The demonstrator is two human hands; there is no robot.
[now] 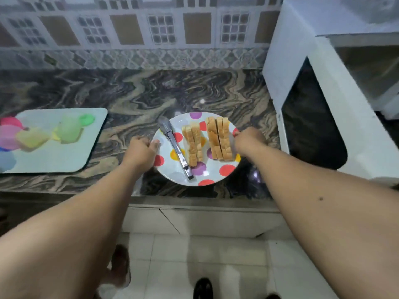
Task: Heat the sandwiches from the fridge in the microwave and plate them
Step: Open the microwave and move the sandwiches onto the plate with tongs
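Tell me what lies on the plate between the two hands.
Head view: between the left hand and right hand, the plate bears metal tongs and two rows of sandwiches.

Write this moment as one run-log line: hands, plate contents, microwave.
left hand: grips plate left rim | right hand: grips right rim | on plate: sandwiches, tongs | microwave: door open

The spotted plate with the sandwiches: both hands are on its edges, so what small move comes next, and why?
Probably lift the plate level and carry it right toward the microwave, whose door stands open. The left hand and right hand each have a grip on opposite rims, and the sandwiches stand on edge beside loose metal tongs, so tilting could topple them.
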